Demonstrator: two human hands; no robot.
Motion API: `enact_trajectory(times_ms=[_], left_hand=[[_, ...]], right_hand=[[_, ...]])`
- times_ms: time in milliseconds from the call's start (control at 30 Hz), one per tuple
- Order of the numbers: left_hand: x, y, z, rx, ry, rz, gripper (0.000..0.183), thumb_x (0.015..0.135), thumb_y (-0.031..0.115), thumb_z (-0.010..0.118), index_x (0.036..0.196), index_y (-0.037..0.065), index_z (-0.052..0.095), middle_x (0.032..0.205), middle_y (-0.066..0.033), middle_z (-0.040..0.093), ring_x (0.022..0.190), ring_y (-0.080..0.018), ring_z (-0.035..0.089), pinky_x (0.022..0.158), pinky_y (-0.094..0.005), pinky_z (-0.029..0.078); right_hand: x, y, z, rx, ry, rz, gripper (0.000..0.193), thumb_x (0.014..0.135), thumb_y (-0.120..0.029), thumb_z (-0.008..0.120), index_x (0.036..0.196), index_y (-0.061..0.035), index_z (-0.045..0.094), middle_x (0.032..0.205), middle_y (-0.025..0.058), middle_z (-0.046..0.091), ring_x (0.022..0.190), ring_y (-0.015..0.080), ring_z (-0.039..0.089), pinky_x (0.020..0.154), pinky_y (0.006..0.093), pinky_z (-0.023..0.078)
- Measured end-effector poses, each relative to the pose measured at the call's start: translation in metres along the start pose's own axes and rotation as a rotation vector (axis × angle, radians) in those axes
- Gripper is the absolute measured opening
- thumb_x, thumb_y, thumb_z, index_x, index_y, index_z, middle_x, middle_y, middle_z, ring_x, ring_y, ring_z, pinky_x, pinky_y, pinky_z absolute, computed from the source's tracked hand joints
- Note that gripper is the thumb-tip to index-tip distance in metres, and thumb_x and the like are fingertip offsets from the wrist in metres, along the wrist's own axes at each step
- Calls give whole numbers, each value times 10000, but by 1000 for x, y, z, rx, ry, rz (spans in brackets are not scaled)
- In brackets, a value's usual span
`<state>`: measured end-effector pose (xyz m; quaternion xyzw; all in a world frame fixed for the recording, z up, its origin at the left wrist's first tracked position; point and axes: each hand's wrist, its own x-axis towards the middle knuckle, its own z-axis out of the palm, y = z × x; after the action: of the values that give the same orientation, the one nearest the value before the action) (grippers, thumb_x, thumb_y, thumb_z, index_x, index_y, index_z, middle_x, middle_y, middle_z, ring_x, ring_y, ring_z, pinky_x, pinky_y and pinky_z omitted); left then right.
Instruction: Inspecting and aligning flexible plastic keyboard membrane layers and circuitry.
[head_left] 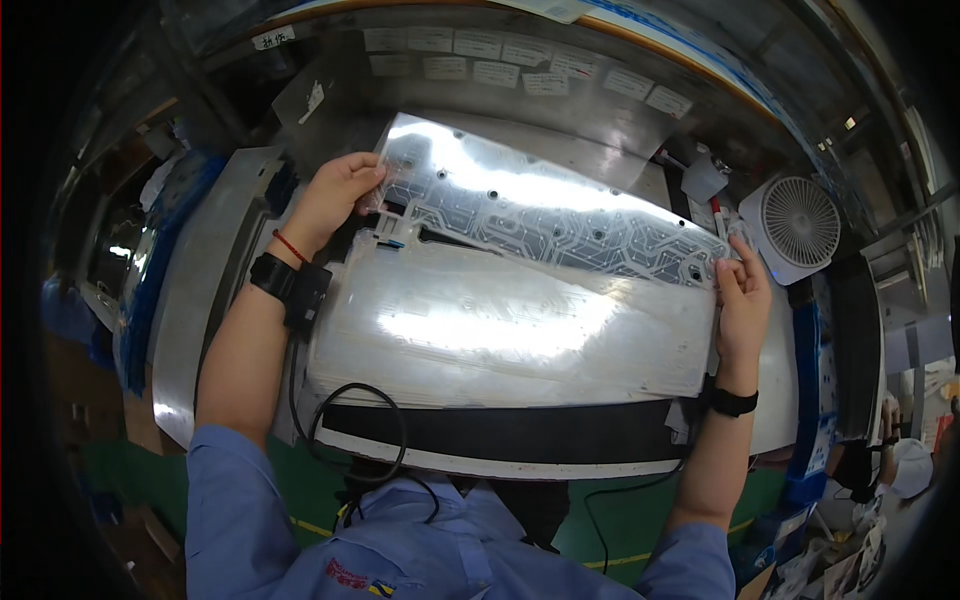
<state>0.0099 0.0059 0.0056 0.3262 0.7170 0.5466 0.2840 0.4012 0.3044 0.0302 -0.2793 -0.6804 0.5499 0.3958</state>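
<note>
Between my two hands stretches a clear, shiny membrane circuit sheet (545,205) with silver printed traces and small dark holes. My left hand (345,190) pinches its left edge between thumb and fingers. At the opposite end my right hand (742,295) grips the right edge, thumb on top and forefinger extended. The sheet is tilted over a thick stack of similar translucent sheets (500,330), covering the stack's far part. A narrow tail sticks out near the stack's upper left corner. Glare hides some of the traces.
A white fan (797,225) stands at the right. Paper labels (478,43) line the metal panel behind. Along the left lies a metal plate (205,290). A black cable (400,430) loops in front of the table's near edge. Another person (890,465) is at the far right.
</note>
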Motion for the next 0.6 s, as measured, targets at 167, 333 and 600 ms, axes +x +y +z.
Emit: enact_trajectory(times_ms=[167, 333, 600], left_hand=[[-3, 3, 6, -64, -28, -56, 242, 971, 188, 480, 1142, 27, 535, 894, -5, 604, 605, -11, 466, 533, -140, 364], [5, -14, -6, -364, 5, 9, 271, 978, 202, 477, 1180, 29, 528, 914, -14, 610, 613, -10, 447, 546, -138, 358], [6, -10, -2, -446, 163, -24, 423, 988, 225, 452, 1344, 5, 391, 1198, -124, 564, 955, -124, 580, 848, -244, 478]], right_hand=[[0, 2, -2, -62, 11, 39, 385, 906, -68, 584, 1263, 23, 472, 792, -13, 594, 666, 35, 501, 592, 169, 382], [0, 2, 1, -70, -3, 88, 386, 911, -113, 590, 1261, 7, 479, 796, -5, 603, 648, 42, 498, 595, 168, 377], [-4, 3, 1, -226, -153, 194, 320, 888, -132, 626, 1170, 10, 572, 787, -2, 611, 707, 55, 537, 646, 187, 403]])
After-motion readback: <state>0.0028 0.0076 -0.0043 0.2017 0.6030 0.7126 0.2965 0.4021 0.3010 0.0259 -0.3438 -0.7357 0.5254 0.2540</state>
